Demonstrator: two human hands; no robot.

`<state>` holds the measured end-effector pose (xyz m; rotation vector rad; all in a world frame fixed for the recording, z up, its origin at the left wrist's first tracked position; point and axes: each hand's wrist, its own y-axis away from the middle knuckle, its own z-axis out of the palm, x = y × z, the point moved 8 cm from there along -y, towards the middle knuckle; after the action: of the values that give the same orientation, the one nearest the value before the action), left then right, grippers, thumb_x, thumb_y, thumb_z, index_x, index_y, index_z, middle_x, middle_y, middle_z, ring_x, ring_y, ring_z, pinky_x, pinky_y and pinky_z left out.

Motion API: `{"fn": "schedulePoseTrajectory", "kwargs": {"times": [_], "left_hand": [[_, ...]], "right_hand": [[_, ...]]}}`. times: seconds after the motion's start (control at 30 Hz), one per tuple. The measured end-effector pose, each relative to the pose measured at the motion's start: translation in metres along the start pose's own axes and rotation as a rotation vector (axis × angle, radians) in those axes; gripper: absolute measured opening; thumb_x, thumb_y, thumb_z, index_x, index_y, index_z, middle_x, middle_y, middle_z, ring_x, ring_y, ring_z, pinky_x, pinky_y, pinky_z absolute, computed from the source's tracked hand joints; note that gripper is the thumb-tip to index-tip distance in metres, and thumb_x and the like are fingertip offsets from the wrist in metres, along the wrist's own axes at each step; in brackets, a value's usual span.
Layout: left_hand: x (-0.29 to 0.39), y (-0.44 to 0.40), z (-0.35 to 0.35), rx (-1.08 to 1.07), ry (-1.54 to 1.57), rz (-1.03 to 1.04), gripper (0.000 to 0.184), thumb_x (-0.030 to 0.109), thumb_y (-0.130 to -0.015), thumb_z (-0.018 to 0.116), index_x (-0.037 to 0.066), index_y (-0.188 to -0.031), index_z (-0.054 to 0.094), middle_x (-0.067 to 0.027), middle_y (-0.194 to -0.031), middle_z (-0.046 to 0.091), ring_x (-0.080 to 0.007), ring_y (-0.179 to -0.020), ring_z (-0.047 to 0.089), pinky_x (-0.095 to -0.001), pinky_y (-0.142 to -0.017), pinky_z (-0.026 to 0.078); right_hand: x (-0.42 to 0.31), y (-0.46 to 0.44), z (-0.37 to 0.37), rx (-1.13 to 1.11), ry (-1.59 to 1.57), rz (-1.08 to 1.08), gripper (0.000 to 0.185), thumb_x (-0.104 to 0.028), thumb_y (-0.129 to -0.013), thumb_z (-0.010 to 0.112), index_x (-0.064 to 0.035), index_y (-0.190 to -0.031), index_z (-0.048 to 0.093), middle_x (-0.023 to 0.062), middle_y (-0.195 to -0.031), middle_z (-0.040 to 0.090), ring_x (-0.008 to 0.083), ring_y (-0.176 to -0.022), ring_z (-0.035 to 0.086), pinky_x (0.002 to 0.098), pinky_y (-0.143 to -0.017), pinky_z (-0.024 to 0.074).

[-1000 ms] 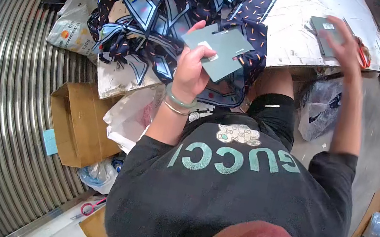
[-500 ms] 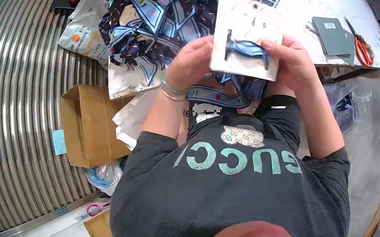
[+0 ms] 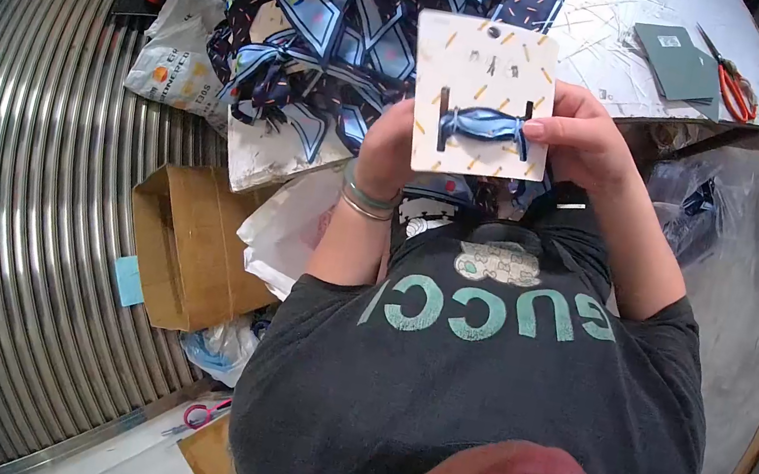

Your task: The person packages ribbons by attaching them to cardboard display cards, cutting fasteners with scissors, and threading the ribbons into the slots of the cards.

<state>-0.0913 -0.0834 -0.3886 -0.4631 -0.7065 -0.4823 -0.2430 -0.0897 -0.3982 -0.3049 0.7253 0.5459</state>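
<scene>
A cream display card with small yellow dashes stands nearly upright, its face towards me. Across its lower half, a blue satin scarf is threaded through two dark slots. My right hand grips the card's right edge, thumb pressed on the front beside the scarf. My left hand, with bangles at the wrist, is at the card's left edge; its fingers go behind the card and are hidden. Below the card, more patterned blue fabric hangs near my lap.
A heap of navy and blue printed scarves covers the white table. Orange-handled scissors lie by dark green cards at the right. To the left are a cardboard box, a white printed bag and a ribbed metal shutter.
The card has come slightly lower and to the left, and its front now shows more squarely. My left hand has moved right, its fingers going behind the card.
</scene>
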Motion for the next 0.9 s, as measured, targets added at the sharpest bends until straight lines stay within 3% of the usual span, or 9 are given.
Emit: {"fn": "schedulePoseTrajectory", "kwargs": {"times": [0.1,0.17,0.3,0.4,0.53,0.6,0.7,0.83,0.9], "left_hand": [[0.009,0.003,0.019,-0.159,0.098,-0.008,0.042,0.011,-0.091,0.042,-0.011,-0.127,0.044,-0.0178,-0.12,0.058,-0.0252,-0.108,0.06,-0.0357,-0.091,0.049],[-0.001,0.014,-0.016,0.071,-0.205,-0.071,0.042,0.007,-0.089,0.047,-0.01,-0.128,0.044,-0.017,-0.12,0.059,-0.0232,-0.106,0.061,-0.0345,-0.09,0.049],[0.011,0.009,-0.023,0.252,-0.315,-0.007,0.033,0.006,-0.094,0.048,-0.007,-0.124,0.05,-0.0135,-0.115,0.062,-0.0175,-0.102,0.061,-0.0293,-0.089,0.049],[0.021,0.009,-0.023,0.176,-0.366,-0.024,0.034,0.006,-0.091,0.053,-0.007,-0.123,0.051,-0.0129,-0.111,0.064,-0.0172,-0.099,0.063,-0.0284,-0.087,0.05],[0.023,0.006,-0.033,0.037,-0.147,-0.025,0.043,0.008,-0.083,0.063,-0.009,-0.12,0.052,-0.014,-0.106,0.066,-0.0183,-0.091,0.065,-0.0287,-0.081,0.052],[0.019,0.004,-0.028,0.022,-0.016,-0.044,0.049,0.006,-0.074,0.066,-0.009,-0.119,0.052,-0.0159,-0.106,0.065,-0.0204,-0.091,0.066,-0.03,-0.081,0.053],[0.023,0.005,-0.027,0.04,-0.099,0.036,0.05,0.005,-0.073,0.065,-0.01,-0.119,0.052,-0.0161,-0.107,0.065,-0.0215,-0.092,0.066,-0.0308,-0.083,0.053],[0.02,0.007,-0.046,0.168,-0.214,0.022,0.049,0.006,-0.074,0.066,-0.01,-0.119,0.052,-0.0161,-0.108,0.065,-0.0201,-0.095,0.065,-0.0299,-0.085,0.051],[0.018,0.005,-0.042,0.101,-0.207,-0.023,0.052,0.006,-0.074,0.067,-0.011,-0.121,0.051,-0.0165,-0.11,0.064,-0.0201,-0.096,0.065,-0.0301,-0.086,0.051]], "right_hand": [[0.006,0.001,0.001,0.024,0.035,0.05,0.037,-0.002,-0.077,0.066,0.0051,-0.112,0.058,0.0138,-0.104,0.066,0.019,-0.093,0.065,0.0321,-0.086,0.0496],[0.007,0.0,0.004,0.061,0.005,0.066,0.036,-0.002,-0.075,0.068,0.0043,-0.11,0.059,0.0127,-0.103,0.066,0.0164,-0.088,0.065,0.03,-0.082,0.0507],[0.007,0.006,0.004,0.089,0.18,0.1,0.035,-0.003,-0.072,0.071,0.0033,-0.105,0.061,0.0107,-0.097,0.067,0.0139,-0.082,0.064,0.0274,-0.077,0.0512],[0.011,0.007,0.001,0.093,0.334,0.165,0.037,-0.007,-0.065,0.077,0.0023,-0.099,0.064,0.0079,-0.084,0.068,0.0131,-0.074,0.064,0.0246,-0.069,0.0499],[0.018,0.002,0.015,-0.019,0.356,0.211,0.042,-0.004,-0.063,0.077,0.0041,-0.101,0.063,0.0089,-0.087,0.069,0.0149,-0.075,0.065,0.0261,-0.07,0.0517],[0.011,0.0,0.029,-0.235,0.028,-0.025,0.043,0.0,-0.064,0.074,0.0049,-0.105,0.062,0.0102,-0.093,0.069,0.0167,-0.08,0.066,0.0292,-0.075,0.0538],[0.033,0.001,-0.004,-0.181,0.023,0.188,0.048,0.004,-0.063,0.072,0.0043,-0.109,0.062,0.0113,-0.1,0.068,0.0184,-0.085,0.066,0.0318,-0.079,0.0534],[0.039,0.003,-0.009,-0.046,0.294,0.154,0.047,0.005,-0.063,0.071,0.0032,-0.11,0.062,0.0108,-0.098,0.068,0.0192,-0.087,0.066,0.0318,-0.081,0.0525],[0.035,-0.001,-0.01,-0.001,0.16,0.004,0.047,0.003,-0.063,0.071,0.0047,-0.109,0.061,0.0116,-0.095,0.068,0.0191,-0.079,0.066,0.0335,-0.069,0.0564]]}}
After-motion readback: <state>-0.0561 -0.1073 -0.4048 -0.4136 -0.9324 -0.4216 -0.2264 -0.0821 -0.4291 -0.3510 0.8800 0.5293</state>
